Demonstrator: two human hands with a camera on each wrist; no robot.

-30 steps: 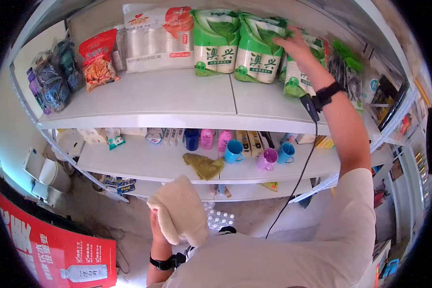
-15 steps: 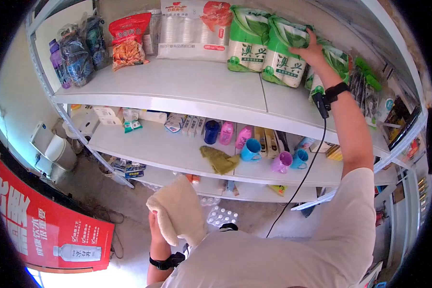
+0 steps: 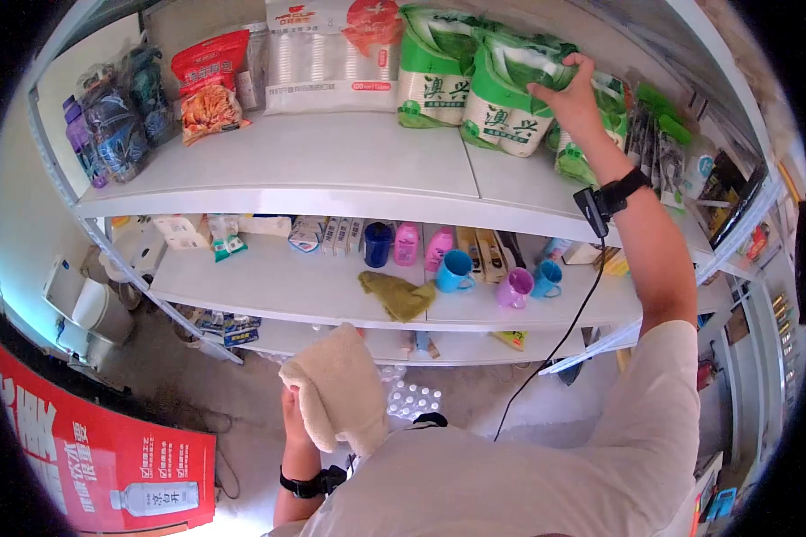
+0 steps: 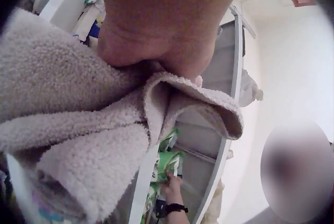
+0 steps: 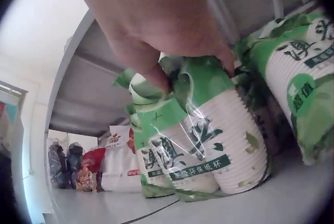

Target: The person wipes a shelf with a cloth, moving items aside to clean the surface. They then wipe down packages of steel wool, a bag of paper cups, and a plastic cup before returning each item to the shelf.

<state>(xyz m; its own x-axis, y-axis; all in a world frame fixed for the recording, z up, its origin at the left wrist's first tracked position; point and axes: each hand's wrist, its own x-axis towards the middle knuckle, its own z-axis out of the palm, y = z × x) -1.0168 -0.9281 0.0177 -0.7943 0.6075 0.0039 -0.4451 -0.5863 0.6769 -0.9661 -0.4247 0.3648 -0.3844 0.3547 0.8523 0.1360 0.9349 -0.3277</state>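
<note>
My left hand [image 3: 295, 419] holds a folded beige fleecy towel [image 3: 338, 385] low in front of the shelves. In the left wrist view, the towel [image 4: 57, 73] hangs in loose folds from the hand. Up on the top shelf, my right hand [image 3: 571, 103] grips the upper part of a green-and-white pack of paper cups [image 3: 507, 125]. The right wrist view shows thumb and fingers either side of this pack [image 5: 209, 146], which stands upright on the shelf. Similar cup packs flank it, one to the left [image 3: 432, 89] and one to the right [image 3: 578, 161].
A large clear bag of cups [image 3: 331, 72], a red food packet [image 3: 213, 89] and dark wrapped items [image 3: 116, 125] line the top shelf. Below are mugs [image 3: 455, 271], pink bottles [image 3: 407, 243] and an olive cloth [image 3: 398, 297]. A cable [image 3: 555, 340] hangs from my right wrist.
My right hand has shifted from the pack's upper right edge to a spread grip over its top. The head view swung aside and partly back. My left hand keeps the towel.
</note>
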